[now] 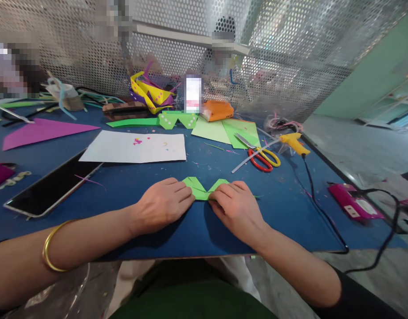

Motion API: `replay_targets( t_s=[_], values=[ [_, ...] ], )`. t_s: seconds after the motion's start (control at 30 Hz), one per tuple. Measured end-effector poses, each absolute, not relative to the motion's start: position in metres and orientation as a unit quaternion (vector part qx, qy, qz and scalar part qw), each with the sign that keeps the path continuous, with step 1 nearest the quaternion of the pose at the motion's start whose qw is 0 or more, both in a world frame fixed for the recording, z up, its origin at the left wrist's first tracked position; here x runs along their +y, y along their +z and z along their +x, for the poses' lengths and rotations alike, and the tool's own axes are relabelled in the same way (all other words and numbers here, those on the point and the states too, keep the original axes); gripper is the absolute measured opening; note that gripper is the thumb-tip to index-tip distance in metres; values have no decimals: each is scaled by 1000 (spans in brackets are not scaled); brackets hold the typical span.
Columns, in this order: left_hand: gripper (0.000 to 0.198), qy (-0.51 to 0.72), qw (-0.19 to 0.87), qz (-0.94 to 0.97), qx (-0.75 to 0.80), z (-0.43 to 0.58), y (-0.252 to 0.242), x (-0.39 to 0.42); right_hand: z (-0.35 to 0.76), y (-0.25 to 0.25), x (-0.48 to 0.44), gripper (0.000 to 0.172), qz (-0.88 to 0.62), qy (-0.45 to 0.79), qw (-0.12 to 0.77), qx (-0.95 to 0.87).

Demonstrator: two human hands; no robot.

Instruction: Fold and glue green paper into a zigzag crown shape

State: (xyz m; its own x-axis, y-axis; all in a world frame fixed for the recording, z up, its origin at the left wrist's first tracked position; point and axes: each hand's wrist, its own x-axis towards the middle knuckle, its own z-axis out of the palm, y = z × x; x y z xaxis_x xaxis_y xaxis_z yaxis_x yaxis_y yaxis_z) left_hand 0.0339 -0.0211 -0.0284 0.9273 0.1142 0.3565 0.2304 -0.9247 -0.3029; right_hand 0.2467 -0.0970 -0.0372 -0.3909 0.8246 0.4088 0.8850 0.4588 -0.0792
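Observation:
A folded piece of green paper [199, 191] with two pointed lobes and a notch between them lies on the blue table near its front edge. My left hand [167, 200] presses down on its left end, fingers closed together over the paper. At the other end, my right hand [235, 208] pinches the paper beside the notch, with its fingertips bent inward. Both hands cover the outer parts of the piece. Farther back stands a finished-looking pair of green paper glasses [178, 120] with white dots and a long green strip.
Scissors [259, 153] and a yellow glue gun [294, 142] lie to the right, its cord running over the table edge [304, 248]. White paper [134, 148] overlaps a dark tablet [54, 181]. Behind are a lit phone [193, 93], green sheets [212, 130] and a perforated metal screen [170, 44].

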Motion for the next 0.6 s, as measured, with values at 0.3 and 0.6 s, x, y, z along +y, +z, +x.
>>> replay_targets(
  t_s=[0.3, 0.6],
  values=[
    [27, -223, 82, -961, -140, 36, -31, -17, 250, -38, -93, 24, -521, -50, 213, -825],
    [21, -199, -70, -950, -229, 37, -29, -15, 242, -35, -89, 21, -571, -61, 157, -803]
  ],
)
